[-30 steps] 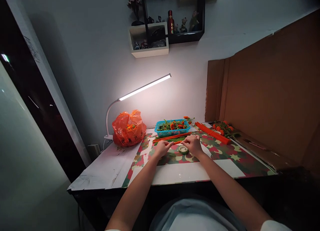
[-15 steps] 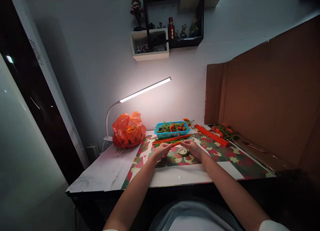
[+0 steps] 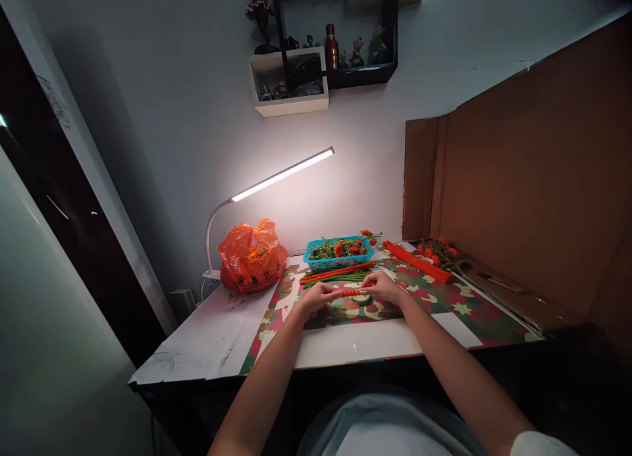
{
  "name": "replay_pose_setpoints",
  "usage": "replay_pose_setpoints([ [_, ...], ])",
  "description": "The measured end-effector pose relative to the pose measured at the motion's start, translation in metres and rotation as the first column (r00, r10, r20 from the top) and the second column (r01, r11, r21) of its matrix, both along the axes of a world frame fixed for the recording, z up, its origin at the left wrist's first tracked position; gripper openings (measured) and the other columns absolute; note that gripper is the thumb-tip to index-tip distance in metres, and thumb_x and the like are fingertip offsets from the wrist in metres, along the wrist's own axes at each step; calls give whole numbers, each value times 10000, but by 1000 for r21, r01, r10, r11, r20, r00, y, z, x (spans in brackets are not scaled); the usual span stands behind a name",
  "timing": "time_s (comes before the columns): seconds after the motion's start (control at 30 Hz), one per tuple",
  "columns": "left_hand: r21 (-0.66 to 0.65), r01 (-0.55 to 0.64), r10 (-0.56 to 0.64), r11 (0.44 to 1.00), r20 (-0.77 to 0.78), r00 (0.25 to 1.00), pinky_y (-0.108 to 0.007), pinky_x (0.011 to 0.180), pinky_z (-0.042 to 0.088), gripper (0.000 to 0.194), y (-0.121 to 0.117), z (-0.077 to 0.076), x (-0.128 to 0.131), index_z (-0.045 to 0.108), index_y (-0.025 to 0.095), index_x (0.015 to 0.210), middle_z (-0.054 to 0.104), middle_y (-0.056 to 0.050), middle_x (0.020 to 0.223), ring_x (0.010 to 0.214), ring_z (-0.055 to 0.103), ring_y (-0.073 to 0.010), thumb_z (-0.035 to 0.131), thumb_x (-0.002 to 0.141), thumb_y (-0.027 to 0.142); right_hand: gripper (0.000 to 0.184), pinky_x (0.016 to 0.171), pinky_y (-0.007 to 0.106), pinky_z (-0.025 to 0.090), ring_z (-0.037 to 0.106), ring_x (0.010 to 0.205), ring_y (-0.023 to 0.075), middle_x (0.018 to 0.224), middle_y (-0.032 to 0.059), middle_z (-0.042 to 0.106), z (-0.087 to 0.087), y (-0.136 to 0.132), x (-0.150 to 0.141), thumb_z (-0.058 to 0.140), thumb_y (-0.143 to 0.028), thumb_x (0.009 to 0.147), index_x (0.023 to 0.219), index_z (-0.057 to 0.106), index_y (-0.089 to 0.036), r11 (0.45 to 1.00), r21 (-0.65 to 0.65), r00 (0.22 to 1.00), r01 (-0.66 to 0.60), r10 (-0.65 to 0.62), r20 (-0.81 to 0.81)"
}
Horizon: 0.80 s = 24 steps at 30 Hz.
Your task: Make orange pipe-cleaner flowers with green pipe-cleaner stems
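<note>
My left hand [image 3: 316, 296] and my right hand [image 3: 381, 287] are both pinched on the ends of a short orange stick [image 3: 351, 292], held level just above the camouflage-patterned mat [image 3: 434, 304]. A roll of green tape [image 3: 360, 299] lies on the mat right under the stick. Behind my hands lie a few long orange and green sticks [image 3: 338, 272], and behind those stands a blue basket [image 3: 338, 252] of orange flowers with green stems.
An orange plastic bag [image 3: 251, 256] sits at the left beside a lit desk lamp [image 3: 276, 177]. A bundle of orange sticks [image 3: 415, 261] and orange flowers [image 3: 441, 251] lie at the right, before a tall cardboard sheet [image 3: 523, 179]. Wall shelves [image 3: 316, 61] hang above.
Both hands have lifted the orange stick off the mat and turned it level between them, above the tape roll. The camera view shifted slightly.
</note>
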<state>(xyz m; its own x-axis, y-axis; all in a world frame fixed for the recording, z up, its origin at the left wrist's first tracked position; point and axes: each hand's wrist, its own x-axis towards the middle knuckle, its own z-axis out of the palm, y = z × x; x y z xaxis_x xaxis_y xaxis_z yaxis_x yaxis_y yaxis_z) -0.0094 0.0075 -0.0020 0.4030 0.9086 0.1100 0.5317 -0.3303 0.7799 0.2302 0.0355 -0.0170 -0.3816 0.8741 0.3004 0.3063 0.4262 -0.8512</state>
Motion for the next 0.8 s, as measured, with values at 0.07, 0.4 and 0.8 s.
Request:
replay_pose_setpoints([
  [0.07, 29, -20, 21, 999, -43, 999, -242, 472, 149, 601, -1, -1, 0, 419, 167, 473, 302, 66, 462, 475, 253, -73, 636, 570, 719, 291, 568, 283, 373, 532, 555, 152, 583, 24, 644, -2, -3, -1, 760, -462, 564, 576, 695, -178, 997, 59, 996, 44, -48, 70],
  [0.4, 165, -169, 183, 972, -75, 980, -272, 504, 109, 598, -4, -2, 12, 363, 185, 465, 227, 63, 482, 512, 197, -91, 584, 641, 712, 221, 795, 368, 268, 594, 743, 197, 727, 26, 707, 2, -10, -4, 647, -374, 760, 603, 695, -225, 866, 414, 907, 281, -381, 181],
  [0.8, 182, -224, 236, 957, -45, 971, -266, 508, 118, 617, -2, -4, 16, 310, 200, 461, 203, 59, 492, 502, 185, -93, 522, 664, 742, 297, 818, 377, 213, 583, 788, 204, 719, 25, 695, 9, -22, -9, 560, -354, 866, 627, 659, -207, 756, 550, 874, 354, -477, 93],
])
